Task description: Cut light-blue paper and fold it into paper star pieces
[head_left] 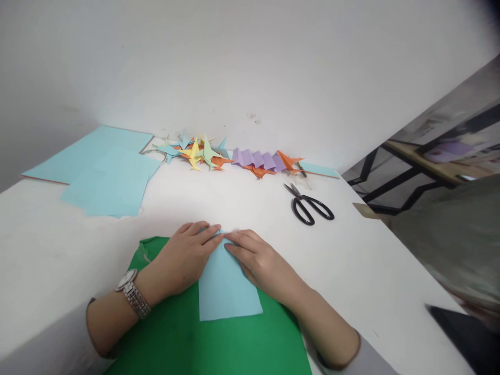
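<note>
blue paper [229, 291] points toward the wall [250, 62], long axis front-to-back

Soft, diffuse indoor light, with blur at the right edge.
The plain white wall [250, 62] greys toward the left; the white table [234, 192] is paler. Black-handled metal scissors [300, 197] look fairly crisp, while the wooden-topped, black-framed furniture [422, 160] smears and stretches; the upper right corner darkens.

Two hands [185, 258] [261, 263] on one blue sheet [230, 291]; beneath, one green mat [167, 338]; beyond, one pair of scissors [300, 196], one purple strip [255, 159].
</note>
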`<act>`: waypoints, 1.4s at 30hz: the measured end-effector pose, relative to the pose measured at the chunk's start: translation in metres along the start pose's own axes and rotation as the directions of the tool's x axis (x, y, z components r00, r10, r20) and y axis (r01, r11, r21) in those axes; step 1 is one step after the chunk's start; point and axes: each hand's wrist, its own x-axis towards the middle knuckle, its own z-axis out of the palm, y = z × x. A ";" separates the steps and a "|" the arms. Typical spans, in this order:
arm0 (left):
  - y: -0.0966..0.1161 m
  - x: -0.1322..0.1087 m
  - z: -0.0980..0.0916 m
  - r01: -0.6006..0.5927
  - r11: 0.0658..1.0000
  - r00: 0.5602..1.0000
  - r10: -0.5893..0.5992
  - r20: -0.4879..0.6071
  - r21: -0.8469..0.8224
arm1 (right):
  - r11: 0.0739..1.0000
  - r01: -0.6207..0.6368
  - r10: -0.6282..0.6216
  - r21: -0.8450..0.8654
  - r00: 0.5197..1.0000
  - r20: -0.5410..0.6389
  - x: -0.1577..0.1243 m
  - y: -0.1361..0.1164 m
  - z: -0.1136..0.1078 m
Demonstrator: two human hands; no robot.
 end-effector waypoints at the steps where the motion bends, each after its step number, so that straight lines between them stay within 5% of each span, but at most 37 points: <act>1: 0.000 0.000 0.000 0.000 1.000 1.000 0.000 0.002 0.000 | 1.000 0.002 -0.002 0.001 1.000 0.000 0.000 0.000 0.000; 19: 0.002 0.000 -0.001 0.011 0.999 0.999 -0.012 0.031 0.043 | 0.997 0.022 -0.022 -0.072 1.000 0.005 0.001 -0.001 0.000; 28: 0.007 0.000 -0.002 0.119 0.985 0.992 -0.112 -0.061 0.121 | 0.991 0.050 -0.050 -0.126 0.999 0.004 -0.002 0.003 0.003; 35: 0.007 0.000 -0.003 0.388 0.921 0.912 -0.377 -0.162 0.038 | 0.993 0.035 -0.034 -0.112 0.999 0.008 -0.003 0.003 0.003; 42: 0.009 0.001 0.003 0.421 0.885 0.867 -0.457 -0.198 -0.199 | 0.992 0.034 -0.036 -0.117 0.999 -0.015 -0.002 0.002 0.002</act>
